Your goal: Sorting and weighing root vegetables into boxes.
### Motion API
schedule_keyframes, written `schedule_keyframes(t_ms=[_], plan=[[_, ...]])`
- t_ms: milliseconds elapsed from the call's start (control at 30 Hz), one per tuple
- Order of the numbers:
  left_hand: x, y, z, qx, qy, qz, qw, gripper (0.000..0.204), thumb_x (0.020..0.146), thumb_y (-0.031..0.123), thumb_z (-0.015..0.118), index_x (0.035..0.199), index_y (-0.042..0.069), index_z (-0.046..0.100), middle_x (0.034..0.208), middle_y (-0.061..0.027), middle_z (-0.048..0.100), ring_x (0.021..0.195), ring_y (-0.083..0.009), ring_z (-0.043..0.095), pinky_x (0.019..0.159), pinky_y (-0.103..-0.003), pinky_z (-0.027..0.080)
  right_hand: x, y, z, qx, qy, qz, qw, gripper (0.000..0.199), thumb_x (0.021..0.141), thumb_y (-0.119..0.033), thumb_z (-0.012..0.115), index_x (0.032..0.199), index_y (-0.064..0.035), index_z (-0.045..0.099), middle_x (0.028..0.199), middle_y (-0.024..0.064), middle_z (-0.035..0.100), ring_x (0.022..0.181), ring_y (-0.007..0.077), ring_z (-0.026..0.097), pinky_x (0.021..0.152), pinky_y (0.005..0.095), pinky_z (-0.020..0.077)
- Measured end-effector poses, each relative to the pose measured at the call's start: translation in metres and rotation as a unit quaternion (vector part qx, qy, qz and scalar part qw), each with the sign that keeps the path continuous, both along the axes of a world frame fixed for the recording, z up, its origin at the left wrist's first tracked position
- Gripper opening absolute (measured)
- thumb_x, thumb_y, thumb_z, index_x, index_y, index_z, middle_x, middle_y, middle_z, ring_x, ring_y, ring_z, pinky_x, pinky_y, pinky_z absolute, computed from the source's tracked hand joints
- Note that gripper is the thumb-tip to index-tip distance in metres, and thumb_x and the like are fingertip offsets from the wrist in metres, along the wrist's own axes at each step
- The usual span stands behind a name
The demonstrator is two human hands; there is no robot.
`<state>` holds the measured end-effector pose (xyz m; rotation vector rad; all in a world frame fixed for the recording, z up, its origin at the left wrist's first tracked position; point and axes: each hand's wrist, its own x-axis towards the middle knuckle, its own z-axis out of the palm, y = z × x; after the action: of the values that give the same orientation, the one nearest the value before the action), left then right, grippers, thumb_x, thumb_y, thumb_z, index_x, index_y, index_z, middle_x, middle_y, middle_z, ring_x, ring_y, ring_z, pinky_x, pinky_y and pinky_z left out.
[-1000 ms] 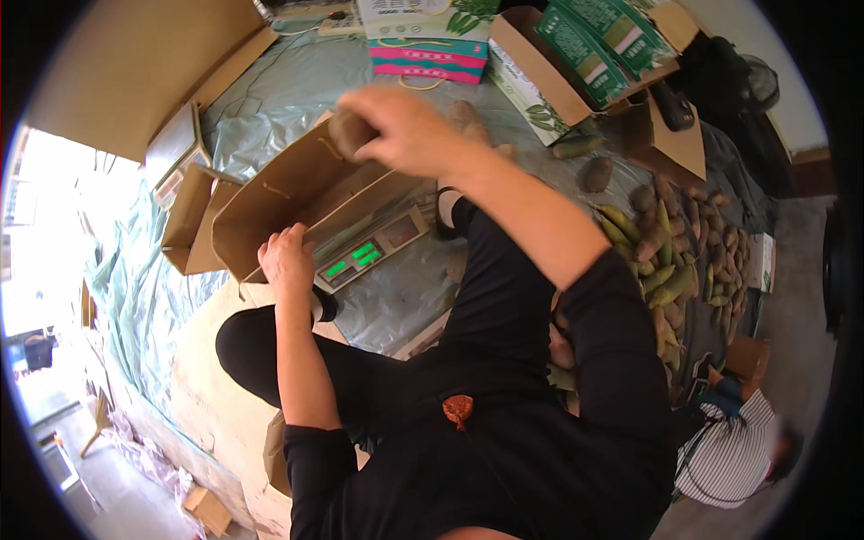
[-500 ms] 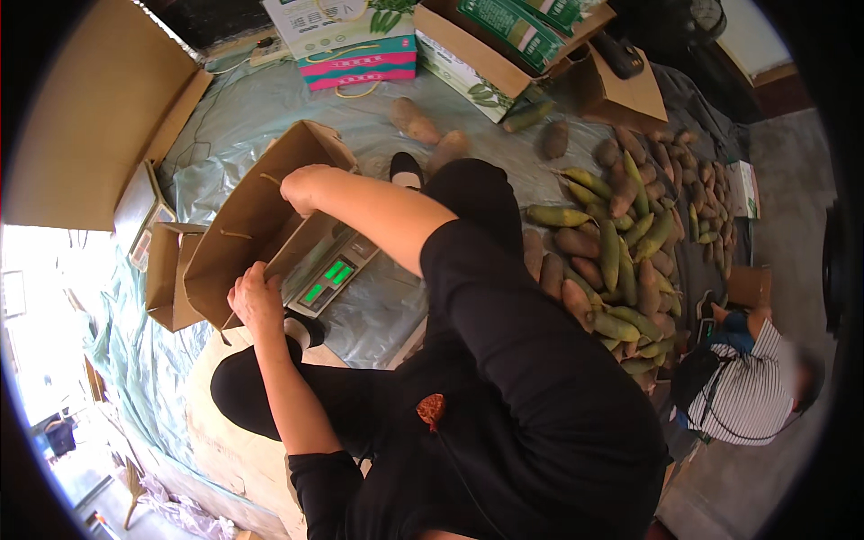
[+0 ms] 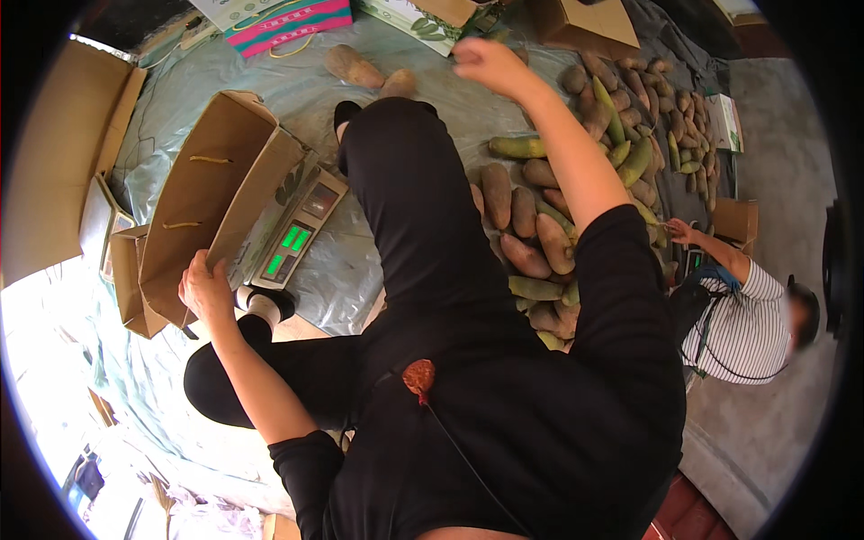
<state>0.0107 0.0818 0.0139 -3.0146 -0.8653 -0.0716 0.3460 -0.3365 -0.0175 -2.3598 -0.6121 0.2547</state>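
Note:
My left hand (image 3: 205, 286) grips the near edge of an open, tall cardboard box (image 3: 193, 202) with rope handles inside its wall. The box stands on a digital scale (image 3: 297, 225) with a lit green display. Raised and away from the box, my right hand (image 3: 490, 67) is above the far part of the floor sheet, near a printed carton (image 3: 409, 22). Motion blurs its fingers, and I see nothing clearly held in it.
Brown tubers (image 3: 526, 256) and long green radish-like vegetables (image 3: 517, 147) lie piled at right. Two tubers (image 3: 351, 67) sit beyond my knee. A pink and teal box (image 3: 288, 27) stands at the back. Another person (image 3: 742, 328) works at far right, hand stretched toward the pile.
My right hand has left the cardboard box and swung right and away. My left hand stays on the box. The view has shifted; the other person's arm now reaches out.

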Motion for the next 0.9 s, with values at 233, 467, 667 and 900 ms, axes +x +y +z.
schedule_keyframes(t_ms=[233,467,667,900], plan=[[-0.002,0.003,-0.001,-0.017,0.02,0.02,0.999,0.026,0.075,0.022,0.067,0.098,0.011,0.061,0.092,-0.0081,0.066,0.092,-0.0274,0.059,0.084,-0.041,0.04,-0.121,-0.173,-0.127,-0.328,0.124,-0.115,0.929,0.032,0.072,-0.017,0.067,0.102,-0.0055,0.066,0.102,0.0146,0.065,0.095,0.0334,0.06,0.083,0.0406,0.0478],[-0.015,0.018,-0.007,0.002,0.008,0.026,1.0,0.028,0.075,0.023,0.067,0.1,0.011,0.061,0.093,-0.0094,0.066,0.091,-0.028,0.059,0.085,-0.041,0.04,-0.225,-0.187,-0.118,-0.393,0.277,-0.298,0.825,0.071,0.077,-0.029,0.068,0.137,-0.0123,0.036,0.135,0.0138,0.046,0.124,0.0335,0.043,0.101,0.0451,0.0378],[0.004,0.001,-0.007,-0.027,0.022,0.032,0.999,0.031,0.074,0.021,0.069,0.103,0.012,0.062,0.094,-0.0105,0.066,0.096,-0.0276,0.058,0.089,-0.041,0.039,-0.25,-0.199,-0.137,-0.453,0.286,-0.235,0.811,0.053,0.083,-0.033,0.058,0.13,-0.0136,0.044,0.136,0.0106,0.042,0.125,0.0304,0.041,0.099,0.0494,0.0362],[0.003,-0.005,0.001,-0.022,0.007,0.038,0.999,0.024,0.074,0.018,0.068,0.097,0.013,0.063,0.093,-0.0037,0.066,0.095,-0.0234,0.058,0.092,-0.039,0.036,-0.243,-0.178,-0.142,-0.518,0.313,-0.242,0.759,0.053,0.082,-0.035,0.061,0.128,-0.0127,0.044,0.135,0.009,0.042,0.126,0.0306,0.04,0.096,0.0526,0.0364]])
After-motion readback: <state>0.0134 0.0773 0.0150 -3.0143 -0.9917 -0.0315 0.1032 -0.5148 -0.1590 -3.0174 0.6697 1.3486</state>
